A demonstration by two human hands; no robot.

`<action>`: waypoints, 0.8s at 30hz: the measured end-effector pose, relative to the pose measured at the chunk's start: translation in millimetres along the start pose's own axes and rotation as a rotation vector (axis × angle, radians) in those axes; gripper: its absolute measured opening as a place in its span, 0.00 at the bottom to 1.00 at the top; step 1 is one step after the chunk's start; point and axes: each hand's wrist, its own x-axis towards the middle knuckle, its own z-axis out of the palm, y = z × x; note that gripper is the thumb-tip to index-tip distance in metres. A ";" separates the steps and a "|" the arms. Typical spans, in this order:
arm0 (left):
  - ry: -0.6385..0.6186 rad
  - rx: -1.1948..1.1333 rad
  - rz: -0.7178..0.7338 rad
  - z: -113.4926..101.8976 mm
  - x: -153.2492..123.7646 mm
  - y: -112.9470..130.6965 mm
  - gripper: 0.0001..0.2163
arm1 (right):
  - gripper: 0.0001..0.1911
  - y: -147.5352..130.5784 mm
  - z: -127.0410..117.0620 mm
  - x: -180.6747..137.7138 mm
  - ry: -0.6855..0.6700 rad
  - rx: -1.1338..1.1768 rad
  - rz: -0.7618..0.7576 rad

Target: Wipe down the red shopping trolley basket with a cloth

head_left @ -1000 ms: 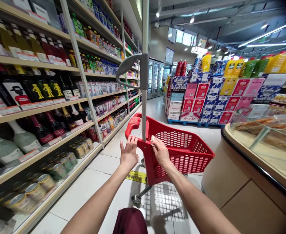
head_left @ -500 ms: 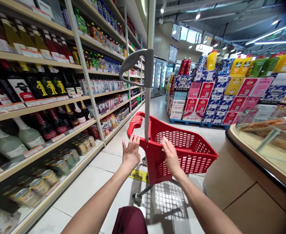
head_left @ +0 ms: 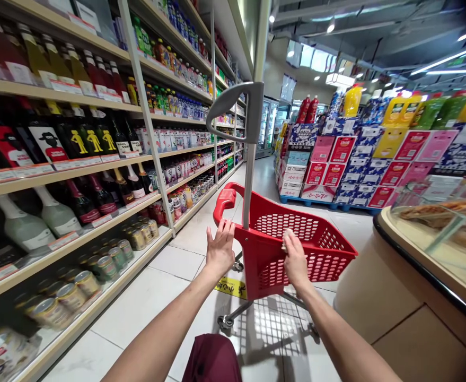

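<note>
Left hand point(head_left: 220, 249) is resting open-fingered against the red cart point(head_left: 264, 262) handle point(head_left: 225, 199), right hand point(head_left: 295, 261) is pressing a pale wad point(head_left: 287, 234) onto the rim (actual grip: can't tell).

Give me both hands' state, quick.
Left hand: open, fingers on the cart rim.
Right hand: closed on a white wad, on the rim.

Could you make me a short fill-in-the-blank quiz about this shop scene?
The left hand and right hand touch the rim of a ____ basket cart. The grey pole rises from the cart between the two ____. The dark bottles stand on shelves to the person's ____.
Missing words: red; hands; left.
</note>
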 end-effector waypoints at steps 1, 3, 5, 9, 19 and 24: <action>0.002 -0.005 -0.005 0.5 -0.2 0.3 0.34 | 0.36 1.9 -3.1 1.7 0.013 -0.006 0.010; 0.008 -0.007 -0.015 0.9 -0.6 1.3 0.34 | 0.34 -8.7 0.2 7.0 -0.028 0.033 -0.055; 0.015 0.002 -0.015 0.1 -0.8 1.8 0.34 | 0.30 -29.2 14.5 6.6 -0.071 0.086 -0.171; 0.006 0.014 0.007 -3.1 -1.1 -0.8 0.34 | 0.23 -47.9 47.9 -37.4 -0.197 0.077 -0.343; 0.013 0.006 -0.019 -1.6 -4.3 -3.5 0.34 | 0.22 -40.1 46.2 -39.2 -0.208 0.010 -0.324; 0.020 -0.008 -0.001 -2.2 -6.3 -1.0 0.33 | 0.23 -30.7 40.1 -68.3 -0.254 0.050 -0.438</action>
